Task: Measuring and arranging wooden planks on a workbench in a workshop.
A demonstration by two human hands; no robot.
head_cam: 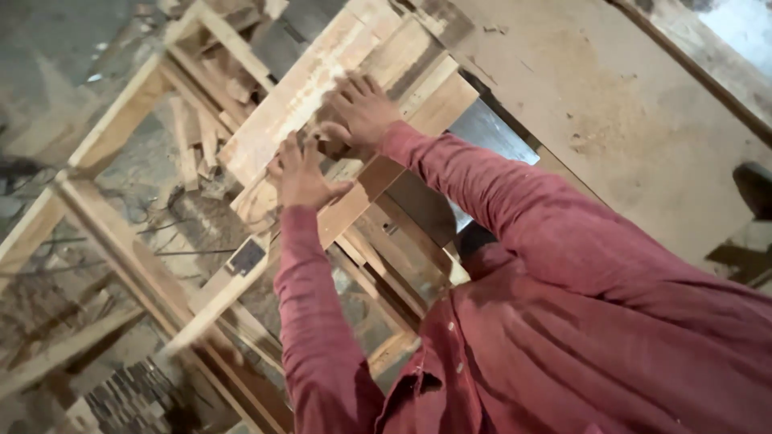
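While two hands (330, 141) press, one plank (297, 100) lies flat.

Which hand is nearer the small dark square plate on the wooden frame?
Left. The left hand lies on the plank just above the dark square plate; the right hand rests farther up the planks, beyond the left.

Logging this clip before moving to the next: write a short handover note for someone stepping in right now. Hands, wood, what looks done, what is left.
Left hand: open, palm flat on the wooden plank, gripping nothing.
Right hand: open, fingers spread, pressing on the same plank.
The plank lies across a wooden frame, next to a sawdust-covered board. Offcuts lie beneath the frame.
Done: plank laid on the frame.
Left: whether it is fixed cannot be seen; check before letting go.
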